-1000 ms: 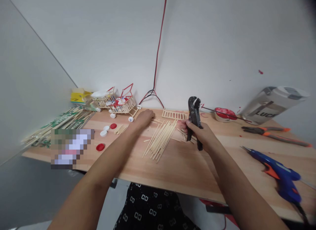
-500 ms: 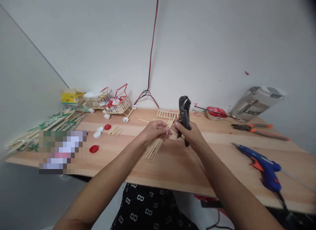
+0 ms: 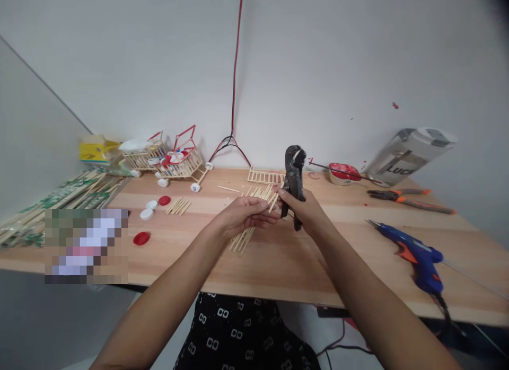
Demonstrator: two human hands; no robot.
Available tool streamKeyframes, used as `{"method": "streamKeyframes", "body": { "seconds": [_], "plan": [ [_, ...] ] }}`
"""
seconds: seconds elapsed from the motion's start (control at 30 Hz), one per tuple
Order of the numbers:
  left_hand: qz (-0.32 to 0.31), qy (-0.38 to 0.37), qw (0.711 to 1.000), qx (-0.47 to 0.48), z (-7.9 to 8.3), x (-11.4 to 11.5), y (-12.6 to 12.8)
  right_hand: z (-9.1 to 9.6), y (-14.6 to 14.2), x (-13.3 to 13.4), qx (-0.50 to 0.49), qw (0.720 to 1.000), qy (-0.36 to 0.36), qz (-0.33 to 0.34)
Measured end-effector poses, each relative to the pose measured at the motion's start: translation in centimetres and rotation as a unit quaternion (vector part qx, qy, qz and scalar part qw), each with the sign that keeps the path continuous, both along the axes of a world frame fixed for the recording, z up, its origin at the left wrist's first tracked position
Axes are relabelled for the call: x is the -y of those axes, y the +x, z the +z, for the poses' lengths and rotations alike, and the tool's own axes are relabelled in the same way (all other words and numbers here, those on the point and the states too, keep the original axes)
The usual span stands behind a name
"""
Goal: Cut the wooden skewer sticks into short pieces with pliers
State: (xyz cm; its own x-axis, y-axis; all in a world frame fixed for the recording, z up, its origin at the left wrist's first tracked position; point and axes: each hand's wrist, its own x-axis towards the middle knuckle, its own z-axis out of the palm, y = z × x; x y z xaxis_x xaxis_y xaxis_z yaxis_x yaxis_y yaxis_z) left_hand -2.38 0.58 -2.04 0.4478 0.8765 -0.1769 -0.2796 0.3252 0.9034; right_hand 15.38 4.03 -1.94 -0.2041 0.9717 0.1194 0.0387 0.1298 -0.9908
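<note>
Lower right: glue gun (image 3: 421, 256) | centre: stick pile (image 3: 243, 240) lies under your left hand (image 3: 247, 215), its fingers curled at a few raised sticks (image 3: 273, 201), whether pinching them I cannot tell | just right, your right hand (image 3: 304, 206) wraps the upright cutter (image 3: 294, 175), thumb by those raised sticks | behind: ladder frame (image 3: 267, 182) | left of centre: two carts (image 3: 183, 168)

Black pliers (image 3: 293, 174) held near-upright, bright-metal head up and handles down, few short pale wooden sticks (image 3: 273, 201) held slanted just beside, loose wooden stick pile (image 3: 243, 239) lying diagonal on surface (image 3: 298, 274), partly hidden.
</note>
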Motion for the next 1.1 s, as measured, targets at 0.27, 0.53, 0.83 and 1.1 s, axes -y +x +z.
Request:
{"method": "streamKeyframes", "body": {
  "seconds": [0.27, 0.53, 0.83, 1.1],
  "plan": [
    [-0.004, 0.012, 1.0, -0.007, -0.1, 0.1, 0.3, -0.4, -0.2, 0.1, 0.037, 0.998, 0.04, -0.018],
    [-0.002, 0.025, 1.0, -0.011, -0.3, 0.3, 0.8, -0.6, -0.6, 0.6, 0.046, 0.995, 0.078, -0.041],
    [0.063, 0.071, 0.994, -0.049, -0.5, 0.6, 1.2, 0.0, -0.8, 0.8, 0.059, 0.997, 0.05, 0.002],
    [0.009, 0.191, 0.978, -0.081, 0.1, 0.9, 0.8, 0.0, -0.1, 0.5, -0.089, 0.993, -0.057, 0.049]
  ]
}}
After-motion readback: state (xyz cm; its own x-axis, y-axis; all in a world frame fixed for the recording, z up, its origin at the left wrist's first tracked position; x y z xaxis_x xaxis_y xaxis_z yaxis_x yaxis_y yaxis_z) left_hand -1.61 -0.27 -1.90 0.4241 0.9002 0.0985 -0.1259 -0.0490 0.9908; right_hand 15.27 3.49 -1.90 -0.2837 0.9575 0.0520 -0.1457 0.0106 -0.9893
